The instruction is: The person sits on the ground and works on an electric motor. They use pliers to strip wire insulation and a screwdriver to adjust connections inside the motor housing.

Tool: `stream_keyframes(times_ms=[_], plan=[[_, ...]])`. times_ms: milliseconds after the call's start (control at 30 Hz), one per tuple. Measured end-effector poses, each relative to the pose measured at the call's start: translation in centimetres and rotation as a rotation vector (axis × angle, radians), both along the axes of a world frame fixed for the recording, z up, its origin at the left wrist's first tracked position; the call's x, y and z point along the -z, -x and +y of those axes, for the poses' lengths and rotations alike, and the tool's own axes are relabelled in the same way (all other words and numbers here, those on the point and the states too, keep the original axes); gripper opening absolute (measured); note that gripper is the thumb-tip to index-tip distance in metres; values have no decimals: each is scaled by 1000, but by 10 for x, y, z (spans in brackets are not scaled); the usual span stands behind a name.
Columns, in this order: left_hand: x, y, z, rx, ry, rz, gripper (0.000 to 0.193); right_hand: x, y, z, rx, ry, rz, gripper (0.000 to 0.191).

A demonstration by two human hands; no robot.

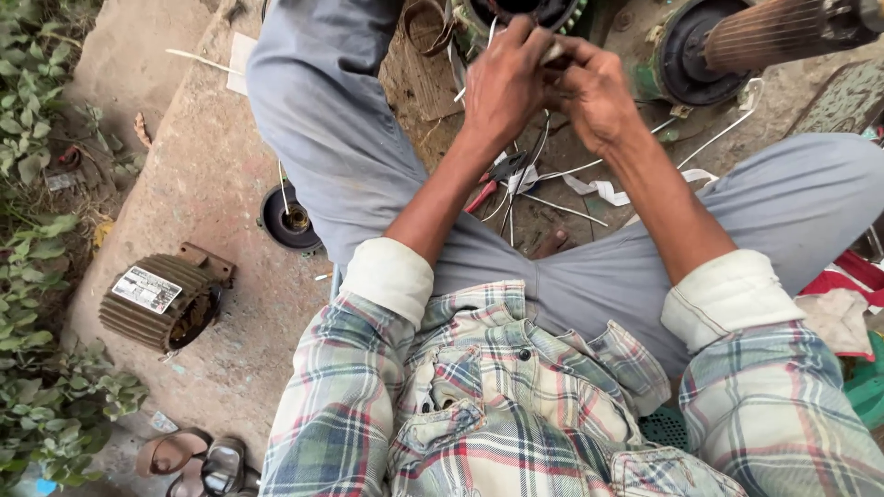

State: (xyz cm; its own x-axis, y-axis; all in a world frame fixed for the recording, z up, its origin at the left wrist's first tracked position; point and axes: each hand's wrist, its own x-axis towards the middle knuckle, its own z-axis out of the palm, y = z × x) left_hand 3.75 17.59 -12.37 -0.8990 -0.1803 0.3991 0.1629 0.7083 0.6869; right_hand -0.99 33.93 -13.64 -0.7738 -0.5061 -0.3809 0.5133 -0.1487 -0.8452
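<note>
The left hand [502, 87] and right hand [594, 92] are pinching closed on a small wire end [554, 55] between their fingertips, just below the green motor [645, 78]. Keeping both grips tight, close together, should be steadying it; red-handled pliers [493, 179] are lying beneath the fingers.

Motor housing [161, 304]: ribbed metal, matt, dusty, w/ paper label. Slab [203, 184]: rough concrete. Pliers [493, 179]: glossy red plastic grips. Trousers [341, 138]: smooth grey cloth.
</note>
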Motion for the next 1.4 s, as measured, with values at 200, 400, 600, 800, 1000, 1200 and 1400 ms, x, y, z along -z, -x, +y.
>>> stream_keyframes(times_ms=[200, 400, 600, 800, 1000, 1200, 1400], plan=[[-2, -22, -5, 99, -139, -97, 25, -10, -9, 8, -81, -6, -28, 47], [6, -10, -4, -11, -267, -17, 20, -17, -4, 2, -69, 6, 50, 52], [3, -23, 4, 81, -281, -94, 18, -14, -12, 10, -106, -54, 46, 45], [2, -2, -1, -20, -74, -18, 25, -6, 1, 5, -60, -84, 75, 52], [1, 1, 2, 59, 92, -3, 28, -6, -10, -2, -54, 65, -91, 47], [0, -6, -9, 71, -16, -52, 21, -10, -9, 0, -62, -98, 35, 44], [-2, -1, 0, -3, 89, 14, 22, -9, -11, -2, -90, 36, 2, 51]])
